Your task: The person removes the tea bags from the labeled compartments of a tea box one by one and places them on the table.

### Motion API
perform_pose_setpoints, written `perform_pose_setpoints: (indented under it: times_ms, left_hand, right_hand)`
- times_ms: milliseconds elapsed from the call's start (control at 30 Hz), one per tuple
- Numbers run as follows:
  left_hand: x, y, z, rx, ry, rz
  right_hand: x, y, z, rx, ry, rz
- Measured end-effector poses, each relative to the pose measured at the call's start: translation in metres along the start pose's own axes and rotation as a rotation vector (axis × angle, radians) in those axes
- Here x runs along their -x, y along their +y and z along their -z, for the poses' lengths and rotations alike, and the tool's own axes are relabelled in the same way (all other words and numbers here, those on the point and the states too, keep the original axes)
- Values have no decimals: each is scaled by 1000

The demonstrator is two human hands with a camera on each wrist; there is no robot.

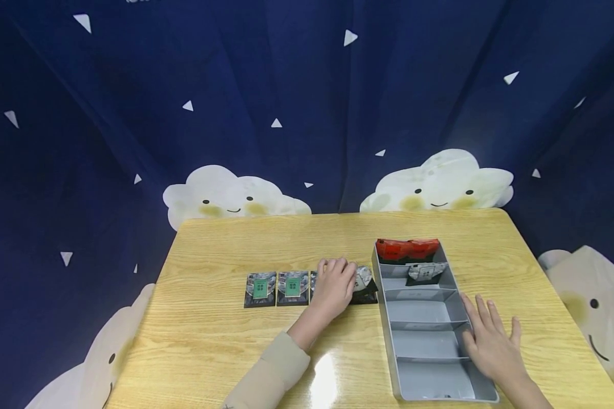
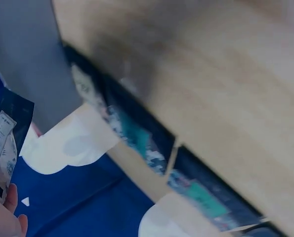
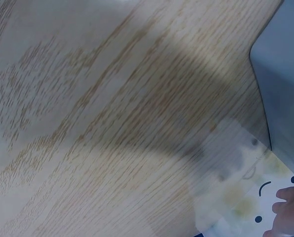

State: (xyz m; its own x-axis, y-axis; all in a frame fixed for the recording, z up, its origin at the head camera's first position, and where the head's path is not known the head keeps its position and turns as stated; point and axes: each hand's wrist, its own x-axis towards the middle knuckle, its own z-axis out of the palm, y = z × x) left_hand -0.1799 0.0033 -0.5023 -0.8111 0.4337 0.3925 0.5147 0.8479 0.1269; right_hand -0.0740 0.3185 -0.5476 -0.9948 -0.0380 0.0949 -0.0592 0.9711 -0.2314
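Note:
My left hand (image 1: pixel 332 287) is over a row of flat packets and pinches a silver-and-black packet (image 2: pixel 3 143) by its edge, as the left wrist view shows. To its left lie two dark packets with green labels, the outer green-label packet (image 1: pixel 260 289) and the inner green-label packet (image 1: pixel 293 287). Another packet is partly hidden beneath the hand. Beside the row stands a grey divided tray (image 1: pixel 391 363). My right hand (image 1: pixel 493 346) lies with fingers spread against the tray's right side, holding nothing.
Red packets (image 1: pixel 408 250) fill the tray's back compartment; a silver packet (image 1: pixel 426 273) leans in the second. The compartments nearer me show bare floors. A wooden table (image 1: pixel 210 352) carries everything, with a dark blue cloud-print curtain (image 1: pixel 286 68) behind it.

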Motion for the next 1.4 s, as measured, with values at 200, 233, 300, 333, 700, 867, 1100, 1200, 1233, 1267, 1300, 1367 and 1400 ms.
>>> perform_pose_setpoints:
  times_ms: [200, 233, 300, 333, 700, 867, 1100, 1200, 1233, 1267, 1300, 1367, 1400]
  left_hand:
    - [15, -2, -15, -20, -127, -48]
    - [18, -1, -17, -22, -152, -60]
    - [22, 1, -24, -22, -198, -82]
    - [24, 2, -28, -28, -218, -93]
    - [41, 14, -62, -95, -258, -148]
    - [46, 23, -74, -157, -245, -132]
    - [49, 33, -84, -243, -236, -60]
    - [50, 35, -88, -280, -229, -47]
    - [50, 35, -89, -291, -225, -47]
    - [51, 35, -89, -297, -224, -48]
    - [51, 35, -90, -303, -221, -50]
    - [52, 36, -91, -319, -226, -58]
    - [52, 36, -91, -326, -231, -61]
  right_hand:
    - [0, 0, 0, -1, 15, 1]
    - [0, 0, 0, -2, 17, 2]
    - [0, 0, 0, -4, 20, 4]
    - [0, 0, 0, -5, 21, 5]
    - [0, -1, -1, -12, 7, -9]
    - [0, 1, -1, -7, 0, -4]
    - [0, 1, 0, -6, -7, -3]
    - [0, 1, 0, -8, -10, -5]
    - [0, 0, 0, -8, -11, -7]
    - [0, 0, 0, -7, -13, -8]
    - [0, 0, 0, -6, -13, -9]
    - [0, 0, 0, -4, -16, -12]
    - [0, 0, 0, -4, -17, -12]
